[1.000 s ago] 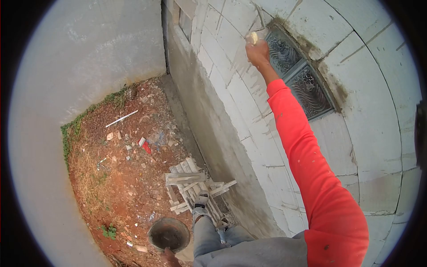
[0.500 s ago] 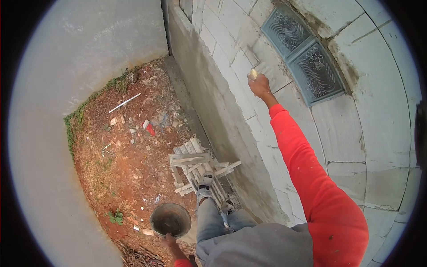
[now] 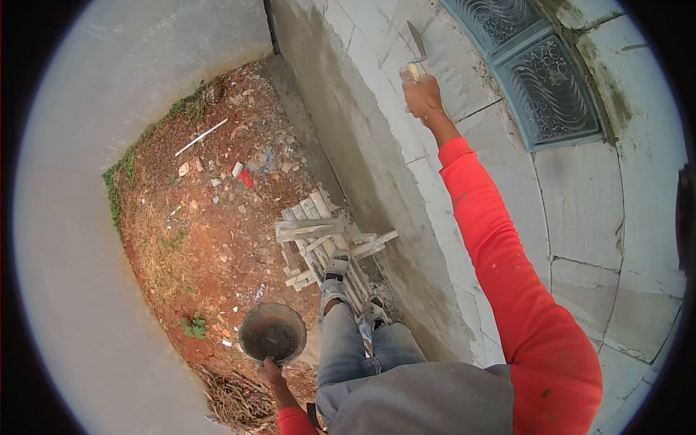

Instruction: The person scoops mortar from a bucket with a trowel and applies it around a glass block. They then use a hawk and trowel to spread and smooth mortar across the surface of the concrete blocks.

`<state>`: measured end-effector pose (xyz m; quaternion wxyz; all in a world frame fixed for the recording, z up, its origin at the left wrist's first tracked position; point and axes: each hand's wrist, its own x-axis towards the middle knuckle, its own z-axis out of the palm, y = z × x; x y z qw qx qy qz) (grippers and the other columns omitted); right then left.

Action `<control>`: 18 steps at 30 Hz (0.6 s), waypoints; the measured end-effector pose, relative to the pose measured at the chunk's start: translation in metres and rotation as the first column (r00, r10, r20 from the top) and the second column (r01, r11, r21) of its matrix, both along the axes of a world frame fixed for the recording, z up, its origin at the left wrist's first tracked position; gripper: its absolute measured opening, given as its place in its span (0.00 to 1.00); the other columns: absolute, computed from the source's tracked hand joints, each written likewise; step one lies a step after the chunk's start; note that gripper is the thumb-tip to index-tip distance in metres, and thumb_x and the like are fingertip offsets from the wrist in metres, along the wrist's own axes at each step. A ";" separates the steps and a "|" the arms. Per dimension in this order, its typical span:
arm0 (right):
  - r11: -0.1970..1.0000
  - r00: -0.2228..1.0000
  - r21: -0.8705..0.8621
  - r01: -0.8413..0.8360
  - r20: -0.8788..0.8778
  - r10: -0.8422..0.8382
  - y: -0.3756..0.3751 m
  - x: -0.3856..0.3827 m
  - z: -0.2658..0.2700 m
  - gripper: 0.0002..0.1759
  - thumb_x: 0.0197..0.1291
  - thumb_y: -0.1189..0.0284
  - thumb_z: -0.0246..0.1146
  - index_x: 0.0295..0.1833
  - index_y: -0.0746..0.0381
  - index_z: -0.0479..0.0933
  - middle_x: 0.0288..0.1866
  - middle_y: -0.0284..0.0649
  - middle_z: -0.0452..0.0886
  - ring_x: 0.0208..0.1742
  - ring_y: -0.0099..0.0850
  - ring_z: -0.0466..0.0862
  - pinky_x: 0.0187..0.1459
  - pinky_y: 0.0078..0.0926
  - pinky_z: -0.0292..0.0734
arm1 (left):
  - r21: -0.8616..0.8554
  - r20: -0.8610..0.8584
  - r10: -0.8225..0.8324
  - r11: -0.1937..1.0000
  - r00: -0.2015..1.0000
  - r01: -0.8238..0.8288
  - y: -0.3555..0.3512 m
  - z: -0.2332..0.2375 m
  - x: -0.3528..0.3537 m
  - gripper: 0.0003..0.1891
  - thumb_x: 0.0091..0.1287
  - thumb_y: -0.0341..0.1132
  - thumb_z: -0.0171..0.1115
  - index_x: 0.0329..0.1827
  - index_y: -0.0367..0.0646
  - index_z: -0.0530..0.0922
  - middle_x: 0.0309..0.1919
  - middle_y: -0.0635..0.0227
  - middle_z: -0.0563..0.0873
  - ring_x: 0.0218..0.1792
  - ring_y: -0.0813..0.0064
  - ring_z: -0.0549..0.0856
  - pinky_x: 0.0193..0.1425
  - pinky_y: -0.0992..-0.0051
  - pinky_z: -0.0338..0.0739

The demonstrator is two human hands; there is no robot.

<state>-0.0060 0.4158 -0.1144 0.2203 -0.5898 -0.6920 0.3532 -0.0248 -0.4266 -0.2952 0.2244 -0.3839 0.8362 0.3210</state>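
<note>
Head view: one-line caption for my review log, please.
Right hand holds a trowel up at the block wall near glass blocks; left hand grips a bucket by its rim.

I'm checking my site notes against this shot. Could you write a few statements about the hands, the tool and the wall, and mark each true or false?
1. The right hand holds a trowel up by the block wall. True.
2. The left hand is empty. False: it grips the rim of a round bucket.
3. The glass blocks sit to the left of the right hand. False: they lie to its right.
4. The shoes rest on wooden planks. True.
5. The sleeve is blue. False: it is red.
</note>
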 end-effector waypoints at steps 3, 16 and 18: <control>0.998 0.988 0.015 -0.059 -0.143 0.060 0.023 -0.020 -0.026 0.27 0.75 0.52 0.63 0.39 0.70 0.78 0.23 0.42 0.79 0.20 0.35 0.81 0.20 0.38 0.73 | 0.101 -0.030 0.060 0.993 0.998 -0.057 -0.007 -0.033 0.001 0.16 0.58 0.36 0.72 0.30 0.27 0.80 0.25 0.63 0.82 0.21 0.70 0.79 0.22 0.65 0.70; 1.000 0.983 0.026 0.001 0.186 -0.006 0.065 -0.058 -0.241 0.28 0.70 0.54 0.64 0.50 0.74 0.84 0.46 0.59 0.91 0.40 0.48 0.93 0.44 0.44 0.89 | 0.002 0.076 -0.065 0.998 0.995 0.065 -0.029 -0.012 0.023 0.11 0.62 0.34 0.69 0.35 0.32 0.87 0.27 0.64 0.85 0.22 0.74 0.80 0.26 0.69 0.72; 0.941 0.953 0.338 -0.010 0.288 -0.094 0.068 -0.060 -0.271 0.28 0.70 0.53 0.64 0.48 0.73 0.85 0.43 0.57 0.91 0.36 0.47 0.93 0.42 0.45 0.89 | -0.147 0.072 -0.091 0.984 0.993 0.101 0.003 -0.005 0.022 0.09 0.60 0.31 0.72 0.30 0.33 0.84 0.22 0.66 0.82 0.18 0.74 0.77 0.21 0.69 0.69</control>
